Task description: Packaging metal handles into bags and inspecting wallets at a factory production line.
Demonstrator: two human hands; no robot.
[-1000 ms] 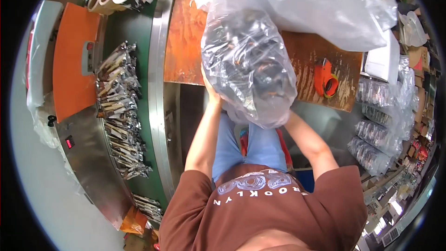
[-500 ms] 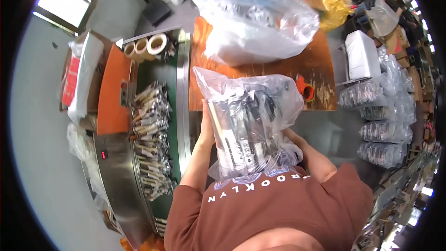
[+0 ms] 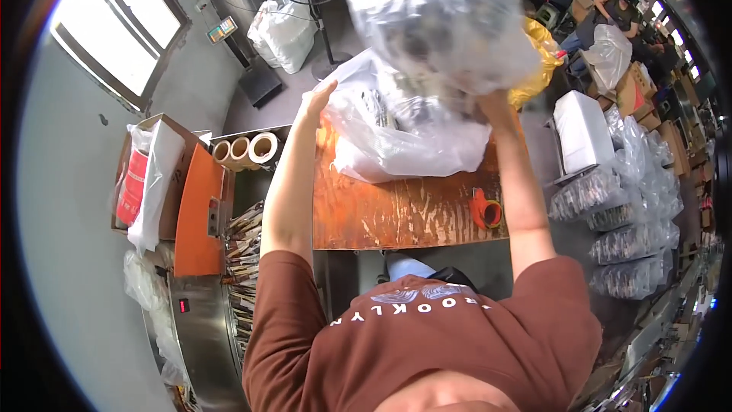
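Bundle (image 3: pixel 446 23) is up in the air, overlapping the big bag (image 3: pixel 404 156) from where I'm standing: clear plastic around something dark, pretty blurry. Right hand (image 3: pixel 489 101) is at its near right side, but plastic and blur hide the fingers, so can't tell how it's gripping. Left hand (image 3: pixel 319 99) is open, fingers stretched out beside the big bag's left side, nothing in it that I can see.

Progress? Partway, I'd say. There are already packs (image 3: pixel 374 109) showing through the big bag, but the bundle isn't set down yet. Loose packs (image 3: pixel 242 240) lie left of the table (image 3: pixel 381 214) and filled bags (image 3: pixel 637 259) sit off to the right, so some's bagged, some isn't.

Room-wise, the table's near side has decent open space, with an orange ring (image 3: pixel 486 210) close to the front edge. Far edge is the tight bit: mostly blocked from view, with a yellow bag (image 3: pixel 535 80) by the right corner.
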